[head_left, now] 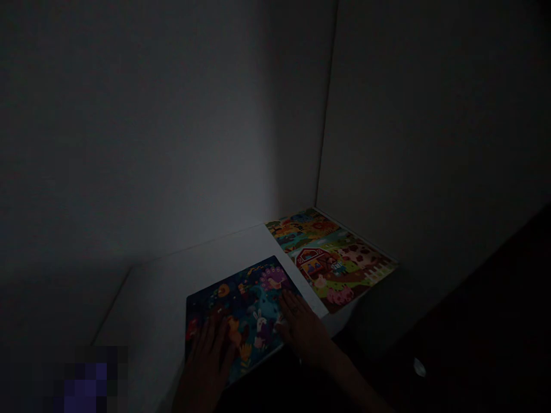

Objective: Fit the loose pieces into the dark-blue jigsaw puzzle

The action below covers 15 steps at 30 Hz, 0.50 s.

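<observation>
A dark blue picture board [258,304] printed with cartoon animals, among them a white rabbit and a purple peacock, lies near the front of a white table. My left hand [209,350] rests on its left part, fingers stretched and spread. On its right part my right hand [301,330] lies flat with fingers extended, a ring on one of them. Neither hand grips anything. The dim light hides whether the board is one sheet or joined pieces.
To the right on the white table [155,292] lie farm and animal pictures [331,264], reaching the corner of the walls. Pale walls [193,143] rise behind and to the right. A small whitish object [419,367] is on the dark floor. A pixelated patch covers the lower left.
</observation>
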Each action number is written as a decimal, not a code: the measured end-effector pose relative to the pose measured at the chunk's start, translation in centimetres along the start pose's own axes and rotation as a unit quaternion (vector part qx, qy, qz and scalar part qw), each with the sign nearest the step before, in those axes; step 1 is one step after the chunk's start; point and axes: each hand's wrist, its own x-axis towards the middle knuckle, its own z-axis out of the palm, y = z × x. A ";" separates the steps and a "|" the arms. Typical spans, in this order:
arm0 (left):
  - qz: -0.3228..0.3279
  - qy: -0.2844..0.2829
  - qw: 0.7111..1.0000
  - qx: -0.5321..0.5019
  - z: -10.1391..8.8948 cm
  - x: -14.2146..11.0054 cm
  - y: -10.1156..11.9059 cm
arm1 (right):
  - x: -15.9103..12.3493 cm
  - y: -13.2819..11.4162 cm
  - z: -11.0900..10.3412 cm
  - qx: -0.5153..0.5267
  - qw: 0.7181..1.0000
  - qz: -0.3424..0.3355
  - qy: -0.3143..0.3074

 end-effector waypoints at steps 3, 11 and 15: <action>-0.014 0.011 1.000 -0.017 0.0 0.3 0.7 | -0.3 -0.1 -0.3 -0.012 1.000 0.021 -0.001; -0.046 0.007 0.998 -0.031 -1.7 1.3 4.1 | -0.8 1.9 0.1 -0.049 0.999 0.020 -0.005; -0.056 -0.037 0.995 -0.069 -3.7 2.0 6.5 | -2.4 6.1 2.3 -0.077 0.992 -0.046 0.086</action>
